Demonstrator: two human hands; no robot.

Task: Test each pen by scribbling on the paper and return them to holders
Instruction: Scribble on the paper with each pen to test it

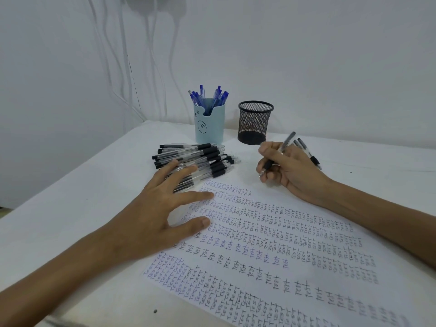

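Observation:
A white sheet of paper (295, 208) covered in rows of the word "TEST" lies across the table. My right hand (287, 166) grips a black pen (286, 141) in a writing hold, tip pointing down just past the paper's far edge. My left hand (165, 208) lies flat with spread fingers on the paper's left edge, fingertips touching a pile of black pens (200, 159). Behind stand a light blue holder (209, 125) filled with blue pens (208, 96) and a black mesh holder (254, 125).
A few more black pens (309, 153) lie on the table behind my right hand. The table (82, 185) meets a white wall at the back, and its left edge drops off at the far left. Cables hang on the wall.

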